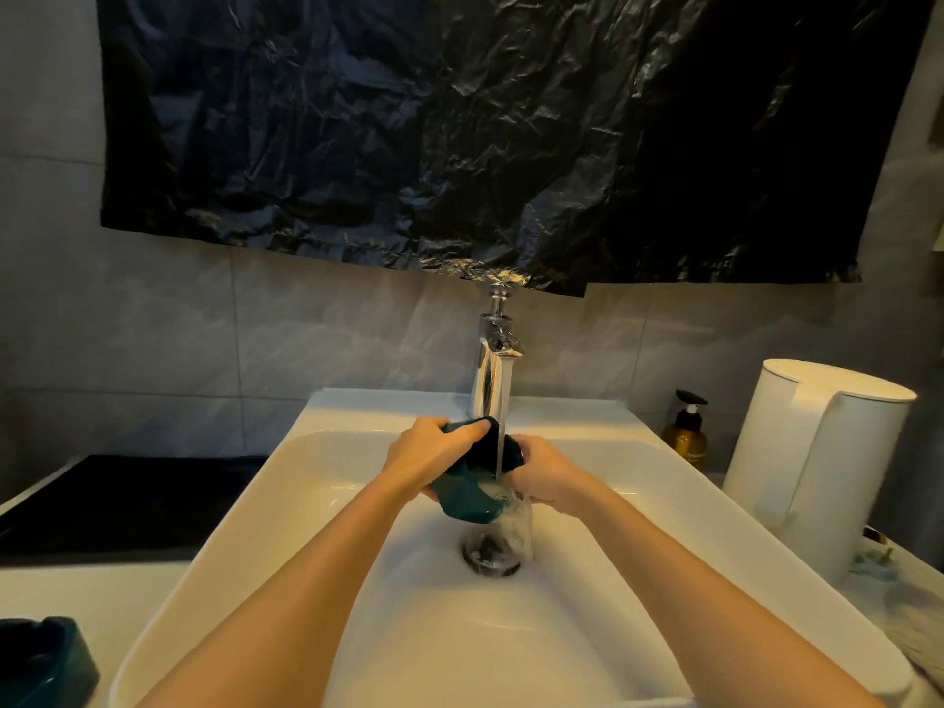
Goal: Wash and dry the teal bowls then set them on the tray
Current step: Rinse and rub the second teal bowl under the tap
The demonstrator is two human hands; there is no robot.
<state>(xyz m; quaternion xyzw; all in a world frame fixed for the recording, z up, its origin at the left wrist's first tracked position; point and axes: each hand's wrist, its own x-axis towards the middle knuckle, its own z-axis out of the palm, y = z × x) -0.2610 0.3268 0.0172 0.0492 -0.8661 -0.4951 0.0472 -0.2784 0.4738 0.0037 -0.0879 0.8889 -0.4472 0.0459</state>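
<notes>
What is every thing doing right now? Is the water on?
Faucet: on, water running.
Teal bowl: tilted under the stream, water spilling off it.
Left hand: gripping the bowl's rim.
Right hand: holding the bowl's other side.
Sink: wet, water going down the drain.
Second teal bowl: waiting on the counter.
Soap bottle: upright, untouched.

We observe one teal bowl [467, 495] held tilted above the white sink [245, 544], under the running tap [493, 370]; water strikes its lower rim and spills off toward the drain. Its outside faces us, glossy and faceted. A second teal bowl [43, 661] sits on the counter just left of the sink, cut off by the frame edge.
</notes>
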